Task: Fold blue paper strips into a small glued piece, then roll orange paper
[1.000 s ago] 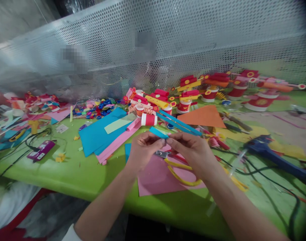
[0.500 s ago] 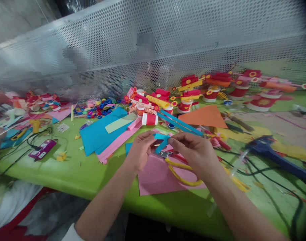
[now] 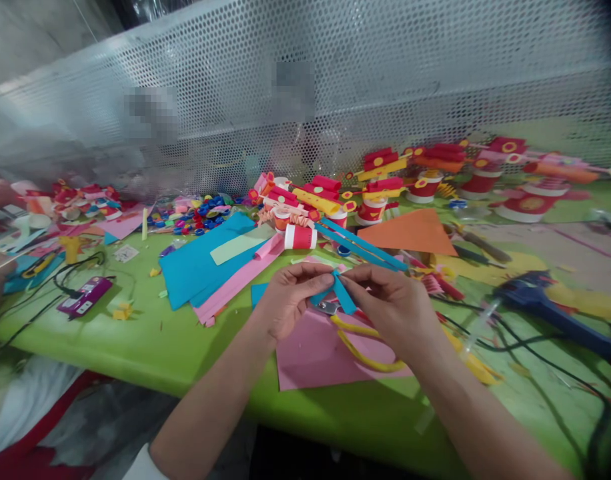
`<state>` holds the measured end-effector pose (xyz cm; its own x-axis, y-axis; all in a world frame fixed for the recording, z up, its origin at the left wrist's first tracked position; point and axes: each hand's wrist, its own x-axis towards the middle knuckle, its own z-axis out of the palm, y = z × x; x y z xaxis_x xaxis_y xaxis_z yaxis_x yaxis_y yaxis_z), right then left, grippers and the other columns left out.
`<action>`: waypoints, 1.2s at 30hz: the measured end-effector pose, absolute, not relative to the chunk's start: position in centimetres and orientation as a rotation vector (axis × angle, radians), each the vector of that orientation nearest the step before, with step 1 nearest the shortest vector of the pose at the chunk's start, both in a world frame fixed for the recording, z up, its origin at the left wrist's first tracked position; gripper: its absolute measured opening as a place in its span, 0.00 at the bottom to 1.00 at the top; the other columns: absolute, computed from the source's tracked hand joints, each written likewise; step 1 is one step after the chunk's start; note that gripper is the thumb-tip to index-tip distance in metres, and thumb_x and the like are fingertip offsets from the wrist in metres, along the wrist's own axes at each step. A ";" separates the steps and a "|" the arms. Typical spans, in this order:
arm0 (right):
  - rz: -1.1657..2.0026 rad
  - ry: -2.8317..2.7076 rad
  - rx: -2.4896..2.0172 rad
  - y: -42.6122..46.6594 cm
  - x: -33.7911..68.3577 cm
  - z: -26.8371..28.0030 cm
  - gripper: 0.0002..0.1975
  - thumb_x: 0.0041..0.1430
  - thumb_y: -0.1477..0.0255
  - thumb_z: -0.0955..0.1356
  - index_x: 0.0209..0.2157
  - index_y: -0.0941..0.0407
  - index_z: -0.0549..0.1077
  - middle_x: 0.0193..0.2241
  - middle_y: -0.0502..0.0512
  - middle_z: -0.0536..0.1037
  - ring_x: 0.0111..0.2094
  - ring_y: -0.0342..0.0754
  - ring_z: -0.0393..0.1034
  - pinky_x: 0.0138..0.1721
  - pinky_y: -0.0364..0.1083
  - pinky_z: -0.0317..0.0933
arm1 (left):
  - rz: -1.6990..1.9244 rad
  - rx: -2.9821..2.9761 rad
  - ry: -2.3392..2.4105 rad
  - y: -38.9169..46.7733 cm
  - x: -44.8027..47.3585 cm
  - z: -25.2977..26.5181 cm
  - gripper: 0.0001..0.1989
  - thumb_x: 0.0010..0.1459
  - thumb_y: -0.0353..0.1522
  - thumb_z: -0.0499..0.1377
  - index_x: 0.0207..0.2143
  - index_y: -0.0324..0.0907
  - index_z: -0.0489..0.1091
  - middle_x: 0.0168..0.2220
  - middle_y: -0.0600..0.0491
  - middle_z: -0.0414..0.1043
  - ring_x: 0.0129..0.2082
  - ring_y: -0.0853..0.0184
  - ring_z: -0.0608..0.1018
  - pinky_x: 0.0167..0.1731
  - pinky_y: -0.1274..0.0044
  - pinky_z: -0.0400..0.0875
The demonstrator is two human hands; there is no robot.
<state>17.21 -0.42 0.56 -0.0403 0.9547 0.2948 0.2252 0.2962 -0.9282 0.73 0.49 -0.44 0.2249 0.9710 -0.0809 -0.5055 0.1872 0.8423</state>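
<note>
My left hand (image 3: 290,297) and my right hand (image 3: 390,303) meet above a pink sheet (image 3: 315,353) on the green table (image 3: 145,340). Between their fingertips they pinch a short blue foam strip (image 3: 341,295), folded into a V with its ends pointing down. Yellow-handled scissors (image 3: 358,340) lie on the pink sheet just below the strip, partly hidden by my right hand.
Blue and pink sheets (image 3: 205,267) lie to the left, an orange triangle (image 3: 410,233) behind. Red and yellow paper-cup crafts (image 3: 375,190) line the perforated metal wall. A blue glue gun (image 3: 550,307) with cables lies right. A purple device (image 3: 83,298) sits left.
The blue strip was held flat and straight between both hands; it has since been bent downward into a fold. Both hands have lowered slightly toward the pink sheet.
</note>
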 end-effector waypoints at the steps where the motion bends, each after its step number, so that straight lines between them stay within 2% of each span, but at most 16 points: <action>1: 0.868 -1.510 -1.144 -0.4 17.2 0.6 0.08 0.56 0.65 0.72 0.30 0.56 0.81 0.26 0.54 0.81 0.23 0.44 0.69 0.23 0.43 0.64 | 1.180 0.799 0.735 0.5 0.7 -0.4 0.14 0.42 0.34 0.77 0.32 0.40 0.81 0.29 0.54 0.80 0.28 0.73 0.80 0.33 0.79 0.77; 6: 0.848 -1.516 -1.126 -0.4 17.1 0.8 0.07 0.56 0.66 0.72 0.28 0.55 0.80 0.25 0.54 0.80 0.23 0.45 0.70 0.22 0.43 0.64 | 1.199 0.808 0.735 0.4 0.8 -0.3 0.14 0.40 0.34 0.77 0.31 0.41 0.81 0.29 0.55 0.80 0.28 0.73 0.80 0.34 0.78 0.77; 12: 0.882 -1.582 -1.159 0.0 17.5 0.2 0.09 0.57 0.64 0.72 0.31 0.55 0.80 0.29 0.55 0.81 0.25 0.46 0.70 0.24 0.45 0.64 | 1.202 0.798 0.775 0.5 0.7 -0.3 0.13 0.40 0.33 0.77 0.29 0.40 0.81 0.28 0.53 0.79 0.27 0.72 0.79 0.33 0.77 0.76; 18: 0.937 -1.664 -1.091 0.1 18.0 0.2 0.09 0.59 0.64 0.72 0.32 0.55 0.80 0.30 0.54 0.79 0.27 0.46 0.70 0.28 0.45 0.66 | 1.261 0.912 0.800 0.5 0.4 -0.4 0.11 0.44 0.33 0.75 0.30 0.39 0.81 0.28 0.54 0.79 0.28 0.72 0.78 0.34 0.76 0.77; 23: 1.072 -1.655 -1.058 0.2 18.2 0.7 0.15 0.61 0.59 0.70 0.28 0.55 0.79 0.23 0.51 0.73 0.25 0.45 0.65 0.26 0.45 0.63 | 1.317 1.065 0.876 0.3 0.4 -0.1 0.08 0.47 0.33 0.73 0.30 0.40 0.81 0.27 0.54 0.78 0.27 0.71 0.78 0.34 0.75 0.78; 32: 1.065 -1.652 -1.069 0.1 18.0 0.9 0.17 0.59 0.58 0.71 0.23 0.55 0.78 0.23 0.52 0.72 0.25 0.45 0.63 0.25 0.45 0.60 | 1.339 1.217 0.965 -0.1 0.5 0.6 0.03 0.50 0.31 0.70 0.29 0.41 0.79 0.25 0.55 0.76 0.25 0.71 0.76 0.30 0.76 0.75; 36: 1.059 -1.673 -1.091 -0.1 17.9 1.2 0.17 0.58 0.57 0.72 0.25 0.56 0.78 0.21 0.51 0.69 0.24 0.44 0.60 0.24 0.44 0.56 | 1.337 1.266 0.961 -0.1 0.5 0.7 0.02 0.51 0.30 0.69 0.29 0.41 0.79 0.24 0.55 0.76 0.25 0.70 0.77 0.29 0.77 0.75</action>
